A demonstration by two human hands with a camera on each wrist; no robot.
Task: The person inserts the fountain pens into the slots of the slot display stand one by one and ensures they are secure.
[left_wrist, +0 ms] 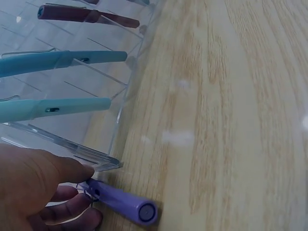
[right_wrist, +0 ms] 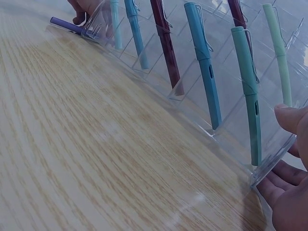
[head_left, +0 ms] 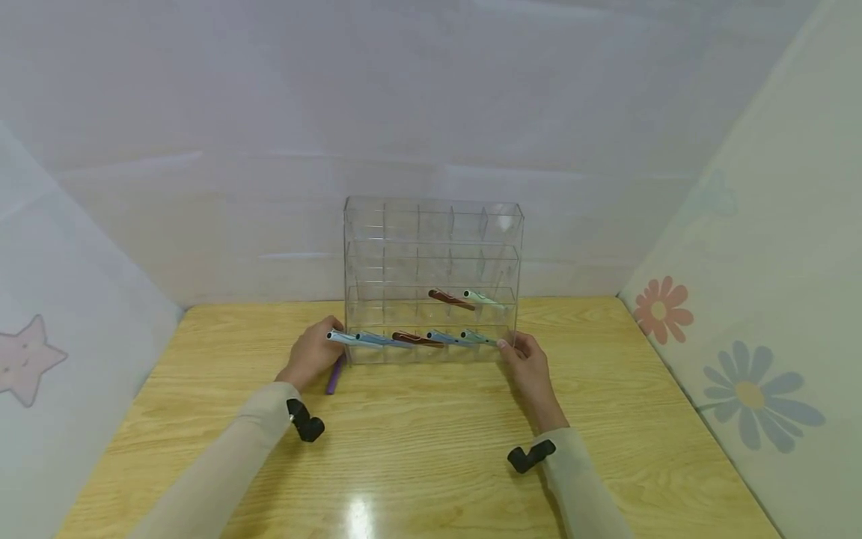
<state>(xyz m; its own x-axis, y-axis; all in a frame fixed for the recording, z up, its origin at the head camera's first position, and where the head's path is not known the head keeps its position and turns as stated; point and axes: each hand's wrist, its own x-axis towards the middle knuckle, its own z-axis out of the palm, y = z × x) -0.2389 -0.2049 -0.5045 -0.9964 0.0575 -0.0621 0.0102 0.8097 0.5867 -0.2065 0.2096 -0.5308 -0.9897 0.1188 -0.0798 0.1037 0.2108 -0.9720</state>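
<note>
A clear tiered pen rack [head_left: 434,262] stands on the table, with pens leaning in its two lower tiers. The bottom tier carries a pale blue pen [left_wrist: 57,108], blue pens, a maroon pen [right_wrist: 166,48] and a teal pen [right_wrist: 248,96]. Above are another maroon pen [head_left: 451,299] and a mint pen [right_wrist: 279,53]. My left hand [head_left: 313,352] holds the rack's lower left side, its contact partly hidden. Beside those fingers a purple pen [left_wrist: 122,204] lies on the table. At the lower right side, my right hand [head_left: 532,370] grips the rack, thumb in front, fingers outside.
The wood-grain table [head_left: 417,449] extends toward me and to both sides. A pale wall [head_left: 431,112] rises behind the rack. Side walls bear a star [head_left: 30,359] and flower prints [head_left: 750,395]. The two upper tiers of the rack show no pens.
</note>
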